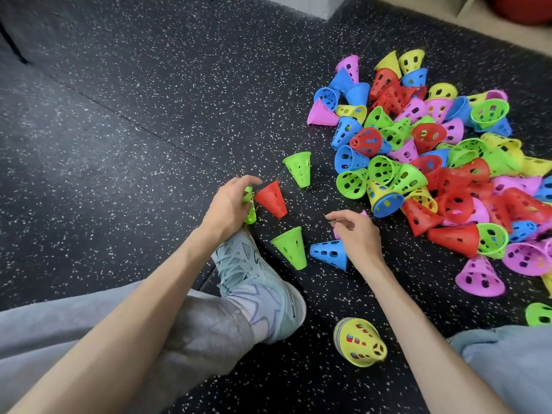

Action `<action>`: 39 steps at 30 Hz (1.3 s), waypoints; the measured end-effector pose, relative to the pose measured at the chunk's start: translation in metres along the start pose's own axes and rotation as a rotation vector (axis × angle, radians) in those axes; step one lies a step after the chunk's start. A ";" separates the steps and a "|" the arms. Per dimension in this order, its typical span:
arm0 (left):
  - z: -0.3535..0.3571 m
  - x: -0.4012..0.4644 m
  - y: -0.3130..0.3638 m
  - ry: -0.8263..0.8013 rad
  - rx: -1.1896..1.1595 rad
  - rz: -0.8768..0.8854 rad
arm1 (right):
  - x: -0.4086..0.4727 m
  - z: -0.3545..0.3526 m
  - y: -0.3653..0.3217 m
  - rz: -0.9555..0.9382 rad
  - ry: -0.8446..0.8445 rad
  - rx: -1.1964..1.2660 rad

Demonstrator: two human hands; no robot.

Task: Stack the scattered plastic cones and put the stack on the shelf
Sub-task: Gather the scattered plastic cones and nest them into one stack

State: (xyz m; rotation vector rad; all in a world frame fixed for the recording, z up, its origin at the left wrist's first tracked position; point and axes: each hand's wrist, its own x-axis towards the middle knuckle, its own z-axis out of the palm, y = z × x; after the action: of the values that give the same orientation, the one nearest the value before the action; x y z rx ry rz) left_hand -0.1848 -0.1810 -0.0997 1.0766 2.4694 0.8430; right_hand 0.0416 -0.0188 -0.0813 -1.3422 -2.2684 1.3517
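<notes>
L hand (228, 201): fingers curled round a green cone (248, 206), gripping it just above the toe of the sneaker; most of that cone hidden behind the palm.
R hand (357, 233): holds nothing, fingers loosely bent w/ index + thumb reaching fwd, hovering over floor just above the blue cone; part of a pink cone (363, 213) peeks out behind the fingers.
Red cone (271, 199): on its side, narrow end toward the L hand, touching or nearly touching the green cone held there; can't tell which.
Loose green cones: one upside-down-ish (298, 168) btwn red cone and the pile; another (289, 248) lying tilted btwn sneaker and blue cone.
Blue cone (330, 253): on its side, wide end to the right, just under the R wrist.
Main pile (433, 162): big heap of perforated cones, red, green, blue, yellow, pink, right of both hands, running off the right edge; all jumbled, many nested at random.
Started stack (360, 342): yellow cone on top w/ other colours showing thru its holes and at the rim, lying tilted on floor near the R forearm, well apart from the pile.
Sneaker (254, 282): pale blue-grey, laced, on the L foot; grey trousers (89, 333) on both legs.
Floor (134, 130): black rubber w/ white speckles.
Shelf (478, 13): pale unit at top right corner, beyond the pile; something red (525, 8) inside, too cropped to ID.
</notes>
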 end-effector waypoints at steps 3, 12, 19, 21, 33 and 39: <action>-0.001 0.005 -0.007 0.042 0.012 -0.047 | -0.004 -0.003 0.006 -0.004 0.006 0.028; -0.010 0.015 0.009 0.303 -0.227 0.023 | -0.013 -0.014 0.010 -0.019 0.081 0.124; -0.019 0.044 0.019 0.388 -0.275 -0.015 | -0.021 -0.016 0.017 -0.019 0.092 0.136; -0.016 0.052 0.022 0.371 -0.305 -0.025 | -0.022 -0.017 0.023 -0.011 0.102 0.133; 0.028 0.050 0.040 0.033 -0.324 0.067 | -0.015 -0.034 0.047 -0.078 0.418 0.048; 0.039 0.032 0.039 -0.054 -0.292 0.016 | -0.017 -0.033 0.055 0.036 0.266 0.098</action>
State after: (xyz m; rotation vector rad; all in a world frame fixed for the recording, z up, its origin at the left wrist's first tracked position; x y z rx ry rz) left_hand -0.1648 -0.1210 -0.1071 1.0004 2.2091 1.1225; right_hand 0.1028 -0.0021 -0.1005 -1.4400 -1.9885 1.1967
